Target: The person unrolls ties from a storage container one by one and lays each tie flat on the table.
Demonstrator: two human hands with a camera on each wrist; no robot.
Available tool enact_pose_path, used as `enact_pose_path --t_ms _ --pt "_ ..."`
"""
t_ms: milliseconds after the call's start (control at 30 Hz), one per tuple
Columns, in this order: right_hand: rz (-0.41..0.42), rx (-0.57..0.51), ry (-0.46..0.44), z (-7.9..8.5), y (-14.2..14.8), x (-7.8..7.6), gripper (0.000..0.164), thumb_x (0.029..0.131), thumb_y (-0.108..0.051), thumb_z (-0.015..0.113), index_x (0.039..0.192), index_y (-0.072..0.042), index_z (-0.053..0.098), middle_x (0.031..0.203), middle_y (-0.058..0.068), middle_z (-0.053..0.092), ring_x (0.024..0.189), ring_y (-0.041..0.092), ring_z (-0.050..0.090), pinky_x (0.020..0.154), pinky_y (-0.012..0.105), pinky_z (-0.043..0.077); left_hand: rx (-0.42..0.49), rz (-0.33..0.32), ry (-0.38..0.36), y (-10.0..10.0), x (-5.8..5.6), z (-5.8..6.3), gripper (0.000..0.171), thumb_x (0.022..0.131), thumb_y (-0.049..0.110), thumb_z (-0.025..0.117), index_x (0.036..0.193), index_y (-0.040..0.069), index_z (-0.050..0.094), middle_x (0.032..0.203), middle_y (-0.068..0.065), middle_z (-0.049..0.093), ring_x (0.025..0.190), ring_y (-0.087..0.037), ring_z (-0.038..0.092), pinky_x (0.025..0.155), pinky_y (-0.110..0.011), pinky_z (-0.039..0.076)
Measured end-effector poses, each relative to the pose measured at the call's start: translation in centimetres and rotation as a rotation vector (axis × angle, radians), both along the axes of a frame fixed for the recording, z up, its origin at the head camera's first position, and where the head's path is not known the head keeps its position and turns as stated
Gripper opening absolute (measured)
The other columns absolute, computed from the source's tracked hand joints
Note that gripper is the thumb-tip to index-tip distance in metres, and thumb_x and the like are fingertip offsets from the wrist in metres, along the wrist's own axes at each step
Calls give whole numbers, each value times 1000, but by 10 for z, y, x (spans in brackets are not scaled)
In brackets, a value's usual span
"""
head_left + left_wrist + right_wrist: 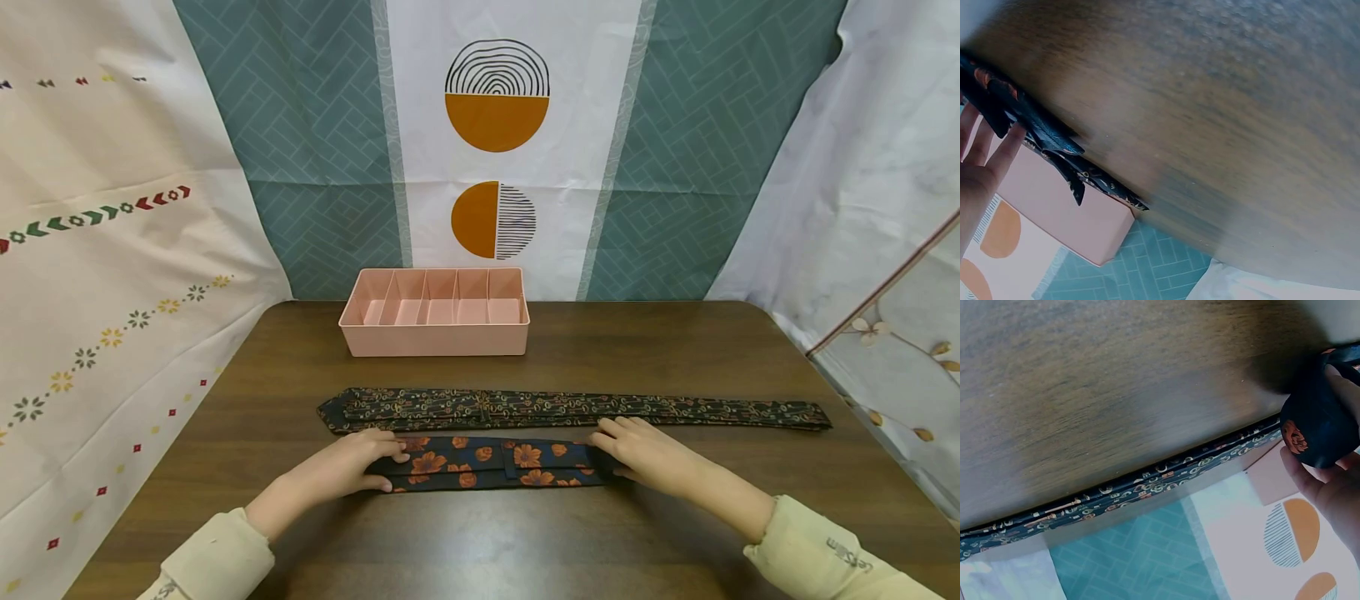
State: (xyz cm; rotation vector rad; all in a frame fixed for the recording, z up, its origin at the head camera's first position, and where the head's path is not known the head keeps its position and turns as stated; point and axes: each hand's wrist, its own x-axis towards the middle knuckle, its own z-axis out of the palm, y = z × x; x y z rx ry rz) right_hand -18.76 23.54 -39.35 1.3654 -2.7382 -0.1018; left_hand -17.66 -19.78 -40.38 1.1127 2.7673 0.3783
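A dark blue necktie with orange flowers (483, 463) lies folded over on itself, stretched between both hands. My left hand (348, 467) grips its left end, thumb on the near edge and fingers on the far edge. At the other end, my right hand (651, 454) holds the rounded fold (1319, 422) between thumb and fingers, as the right wrist view shows. Just behind lies a black patterned necktie (570, 408), laid lengthwise with its pointed end to the left. The left wrist view shows layered tie ends (1054, 134) beside the left fingers (1007, 150).
A pink divided box (438, 340) stands at the back of the brown wooden table (465, 542), left of centre. Behind the table hangs a teal and white curtain (322, 125). Pale cloths (112, 275) hang at the sides.
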Motion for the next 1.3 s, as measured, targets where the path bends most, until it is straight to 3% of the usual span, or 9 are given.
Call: enact_pose_path --t_ms 200,567,800,1100,1300 --pt "31 26 85 -1 0 0 50 67 -20 83 112 -7 63 102 6 60 93 23 62 82 41 52 -3 -2 7 -1 -1 2 35 78 24 74 110 9 68 112 -7 64 108 -30 59 91 -46 48" --pt "-14 29 44 1 2 -1 50 70 -19 80 114 -7 60 113 14 63 102 32 63 86 46 52 9 5 3 -8 -3 1 31 78 22 75 106 11 69 108 -3 64 105 -27 59 90 -45 48" --pt "15 -14 64 -2 2 -1 55 67 -20 83 116 -8 61 101 4 59 91 23 62 81 40 53 20 11 -14 -12 -1 1 33 78 21 75 107 10 68 108 -4 64 104 -29 59 89 -45 49" --pt "9 -19 58 -2 -1 -1 51 68 -20 82 113 -9 61 104 4 62 94 24 63 84 42 52 23 -7 12 -18 0 0 33 77 20 75 106 9 68 109 -7 64 105 -30 58 88 -46 49" --pt "29 -39 88 -5 1 -1 52 68 -22 83 113 -11 60 98 1 59 88 20 62 79 39 53 8 7 -22 -19 2 1 30 80 18 73 108 8 67 113 -10 63 110 -34 56 92 -49 47"
